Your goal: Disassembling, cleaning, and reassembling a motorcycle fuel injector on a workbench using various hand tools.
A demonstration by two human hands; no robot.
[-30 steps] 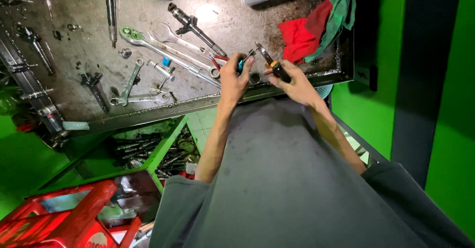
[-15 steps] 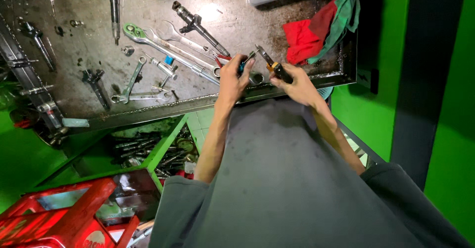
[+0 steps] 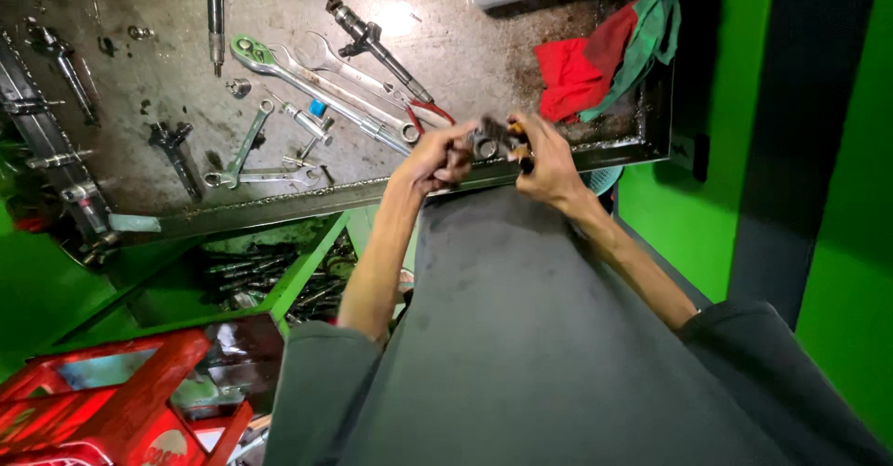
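My left hand [image 3: 434, 158] and my right hand [image 3: 547, 163] meet over the front edge of a greasy metal workbench [image 3: 167, 85]. Between them they grip a small dark metal part [image 3: 493, 139] with a round shiny end; my right fingers close on its right side, where something orange shows. Red-handled pliers [image 3: 430, 113] lie on the bench just behind my left hand. A fuel injector [image 3: 374, 42] lies slanted farther back.
Several wrenches [image 3: 307, 80] and more injectors [image 3: 216, 1] are scattered over the bench. A red and green rag [image 3: 606, 57] is bunched at the right end. A green bin of metal parts [image 3: 279, 275] sits below the bench, a red crate [image 3: 112, 401] at lower left.
My hands have drawn closer together around the part, which now sits more between the fingers. The view has shifted slightly, with the bench sliding down in frame.
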